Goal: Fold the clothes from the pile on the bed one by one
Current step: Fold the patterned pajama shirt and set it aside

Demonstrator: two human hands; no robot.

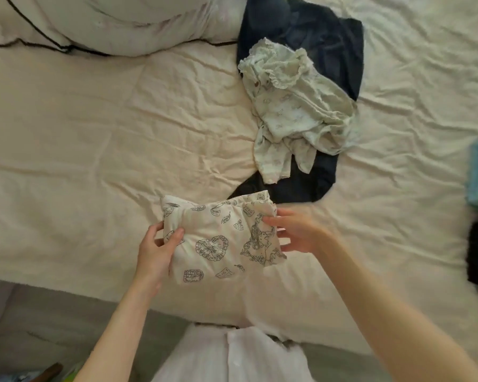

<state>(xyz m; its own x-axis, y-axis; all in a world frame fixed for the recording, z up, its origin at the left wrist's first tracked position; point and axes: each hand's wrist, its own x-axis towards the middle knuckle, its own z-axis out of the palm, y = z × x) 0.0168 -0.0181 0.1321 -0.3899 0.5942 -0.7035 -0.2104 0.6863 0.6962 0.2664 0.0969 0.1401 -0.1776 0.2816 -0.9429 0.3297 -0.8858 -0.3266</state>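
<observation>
A wrinkled cream bedsheet (100,139) is spread across the bed; a crumpled navy garment (334,51) lies beneath a rumpled pale-green frilled garment (295,106); nearer, a folded cream printed cloth (221,241) is pinched by the left hand (156,252) and touched by the right hand (295,232), fingers straight

Both bare forearms reaching forward; left hand (156,250) pinching with thumb on top, fingers curled beneath; right hand (294,232) with fingers spread, nearly straight, thumb forward
</observation>
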